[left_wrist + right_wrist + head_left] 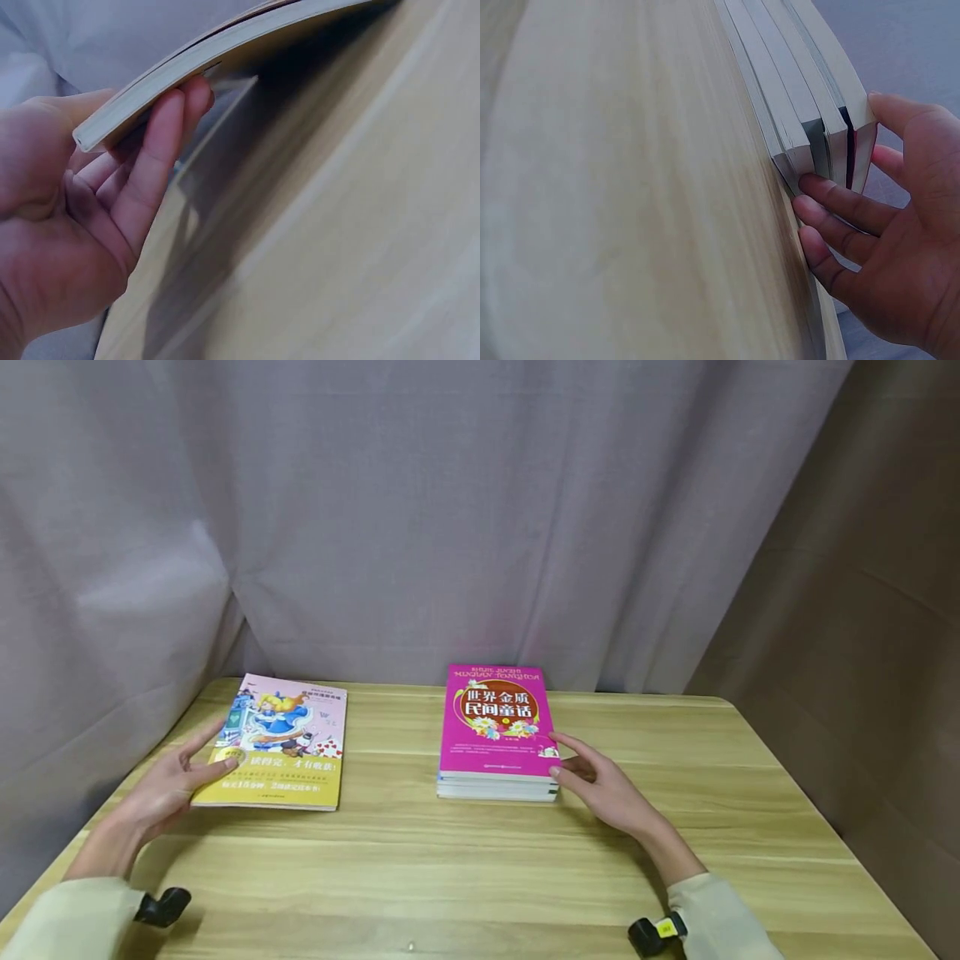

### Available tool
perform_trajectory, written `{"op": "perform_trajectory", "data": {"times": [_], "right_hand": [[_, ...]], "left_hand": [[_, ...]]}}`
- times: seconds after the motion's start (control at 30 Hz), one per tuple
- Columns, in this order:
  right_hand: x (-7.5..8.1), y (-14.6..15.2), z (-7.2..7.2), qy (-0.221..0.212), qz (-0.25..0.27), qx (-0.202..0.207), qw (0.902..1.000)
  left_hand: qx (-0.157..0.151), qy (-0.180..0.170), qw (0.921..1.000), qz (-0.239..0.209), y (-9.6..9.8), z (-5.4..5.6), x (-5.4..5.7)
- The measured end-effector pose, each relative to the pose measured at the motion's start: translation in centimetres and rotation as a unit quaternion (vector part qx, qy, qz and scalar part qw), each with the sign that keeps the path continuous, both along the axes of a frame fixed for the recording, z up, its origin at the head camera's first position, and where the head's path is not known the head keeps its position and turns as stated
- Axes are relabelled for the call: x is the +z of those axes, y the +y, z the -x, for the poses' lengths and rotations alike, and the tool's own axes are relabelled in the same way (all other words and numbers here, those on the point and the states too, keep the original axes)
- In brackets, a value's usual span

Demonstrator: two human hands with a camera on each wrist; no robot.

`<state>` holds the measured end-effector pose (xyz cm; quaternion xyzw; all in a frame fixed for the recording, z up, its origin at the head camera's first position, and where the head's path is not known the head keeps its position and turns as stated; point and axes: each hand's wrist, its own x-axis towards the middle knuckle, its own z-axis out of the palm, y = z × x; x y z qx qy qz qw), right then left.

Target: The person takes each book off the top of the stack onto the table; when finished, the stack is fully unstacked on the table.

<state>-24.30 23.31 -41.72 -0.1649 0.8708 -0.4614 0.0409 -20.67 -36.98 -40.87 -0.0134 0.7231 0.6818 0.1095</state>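
Note:
On the left, my left hand holds a thin paperback book with a pink and yellow cover and a cartoon girl in blue. Its thumb lies on the cover, and the fingers reach underneath. In the left wrist view the book's pages bow slightly, with a shadowed gap between it and the tabletop. My right hand touches the right side of a stack of several books. The top book has a magenta cover. Thumb and fingertips rest against the stack's near right corner and side.
Both books and stack are at the back half of a light wood table. A grey curtain hangs close behind the table's back edge and along its sides. Black wrist cameras sit on both cream sleeves.

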Motion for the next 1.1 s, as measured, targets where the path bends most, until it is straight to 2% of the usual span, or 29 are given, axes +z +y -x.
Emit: {"op": "perform_trajectory", "data": {"times": [0.03, 0.27, 0.6, 0.83, 1.0, 1.1], "right_hand": [[-0.2, 0.0, 0.1, 0.002, 0.0, 0.0, 1.0], [-0.5, -0.1, 0.2, 0.003, 0.0, -0.003, 1.0], [-0.7, -0.1, 0.5, 0.009, -0.006, -0.002, 0.9999], [-0.7, -0.3, 0.6, 0.001, -0.008, -0.005, 1.0], [-0.6, -0.3, 0.5, -0.001, -0.009, -0.006, 0.9999], [-0.6, -0.2, 0.5, 0.001, -0.008, -0.005, 0.9999]], "left_hand": [[-0.002, -0.005, 1.0, -0.005, -0.2, 0.2, -0.3], [-0.006, -0.031, 0.9966, 0.076, -0.9, 0.9, -1.6], [0.011, -0.043, 0.9925, 0.113, -2.1, 1.8, -2.7], [0.013, -0.053, 0.9869, 0.152, -3.7, 2.3, -2.1], [0.024, -0.056, 0.9782, 0.198, -5.0, 2.6, -1.7], [0.023, -0.059, 0.9772, 0.203, -5.6, 2.9, -1.4]]}}
